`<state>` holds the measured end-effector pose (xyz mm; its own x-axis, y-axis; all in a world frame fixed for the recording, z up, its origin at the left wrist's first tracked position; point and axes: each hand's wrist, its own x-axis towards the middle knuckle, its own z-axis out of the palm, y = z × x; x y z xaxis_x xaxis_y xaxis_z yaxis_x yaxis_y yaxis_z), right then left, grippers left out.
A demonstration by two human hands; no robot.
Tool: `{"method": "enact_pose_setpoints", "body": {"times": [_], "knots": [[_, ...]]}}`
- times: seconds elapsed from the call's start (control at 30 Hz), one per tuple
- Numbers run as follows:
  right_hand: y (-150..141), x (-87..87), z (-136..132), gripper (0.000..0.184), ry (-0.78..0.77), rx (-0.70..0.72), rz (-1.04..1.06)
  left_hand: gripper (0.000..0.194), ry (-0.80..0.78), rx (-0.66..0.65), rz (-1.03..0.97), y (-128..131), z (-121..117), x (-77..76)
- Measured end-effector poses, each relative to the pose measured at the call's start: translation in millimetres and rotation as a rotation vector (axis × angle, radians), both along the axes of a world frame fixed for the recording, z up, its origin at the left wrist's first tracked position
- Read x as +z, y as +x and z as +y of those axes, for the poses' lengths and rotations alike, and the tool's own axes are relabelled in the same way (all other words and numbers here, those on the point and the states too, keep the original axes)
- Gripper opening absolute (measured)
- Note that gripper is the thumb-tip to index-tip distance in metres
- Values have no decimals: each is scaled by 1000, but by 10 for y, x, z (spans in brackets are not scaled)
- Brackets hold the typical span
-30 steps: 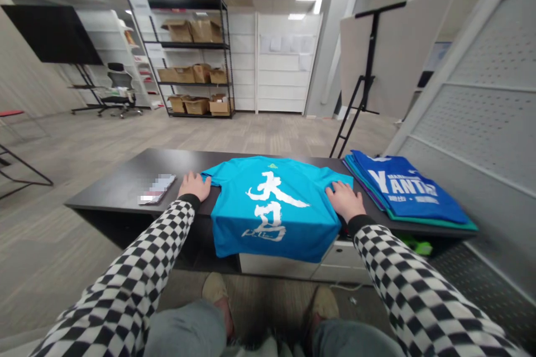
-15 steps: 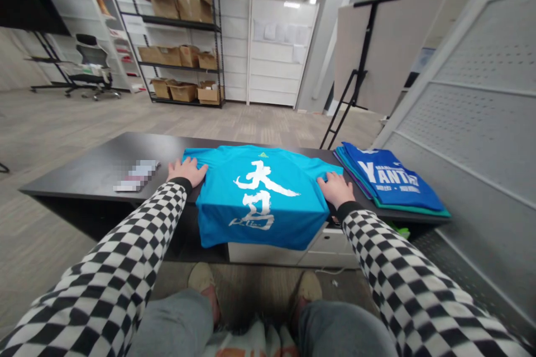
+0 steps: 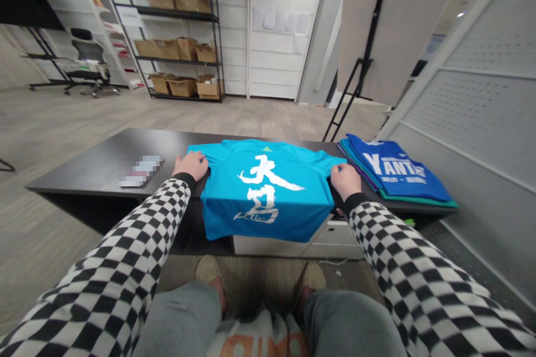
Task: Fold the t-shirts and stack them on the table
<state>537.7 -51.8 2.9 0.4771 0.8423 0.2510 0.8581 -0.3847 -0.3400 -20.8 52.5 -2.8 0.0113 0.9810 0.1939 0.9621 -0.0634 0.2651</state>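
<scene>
- left hand (image 3: pixel 190 166) just left of frame centre, palm down, fingers slightly curled
- right hand (image 3: pixel 345 181) right of centre, palm down, fingers slightly curled
- checkered left sleeve (image 3: pixel 125 251) rising from the lower left corner
- checkered right sleeve (image 3: pixel 406 268) rising from the lower right corner

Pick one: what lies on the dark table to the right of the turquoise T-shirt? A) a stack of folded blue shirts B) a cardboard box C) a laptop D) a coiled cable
A. The stack of folded blue shirts, topped by white lettering, lies on the dark table, just right of the turquoise T-shirt.
</scene>
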Motion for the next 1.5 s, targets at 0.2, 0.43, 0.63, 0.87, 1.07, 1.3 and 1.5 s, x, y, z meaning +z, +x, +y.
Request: {"method": "enact_pose_setpoints", "body": {"times": [0.2, 0.43, 0.63, 0.87, 1.07, 1.3, 1.5], "knots": [[-74, 23, -24, 47, -82, 30, 27, 54, -10, -84, -53, -40, 39, -8], [-19, -98, 11, 50, -36, 40, 17, 50, 16, -71, -133, -68, 111, -75], [7, 42, -121, 43, 455, -2, 399, 30, 249, 3, -482, -28, -151, 163], [-375, 91, -875, 32, 1041, 27, 1108, 32, 564, 149, -1125, 285, -1283, -4], [-1532, -6, -1590, 20, 624, 535, 1031, 30, 407, 85, -964, 406, -1780, -233], [-1943, -234, -1409, 24, 539, 773, 348, 28, 355, 95, -329, 336, -1587, -125], [-1587, -344, -1060, 30, 552, 457, 16, 21, 284, 100, -288, 374, -1560, -143]]}}
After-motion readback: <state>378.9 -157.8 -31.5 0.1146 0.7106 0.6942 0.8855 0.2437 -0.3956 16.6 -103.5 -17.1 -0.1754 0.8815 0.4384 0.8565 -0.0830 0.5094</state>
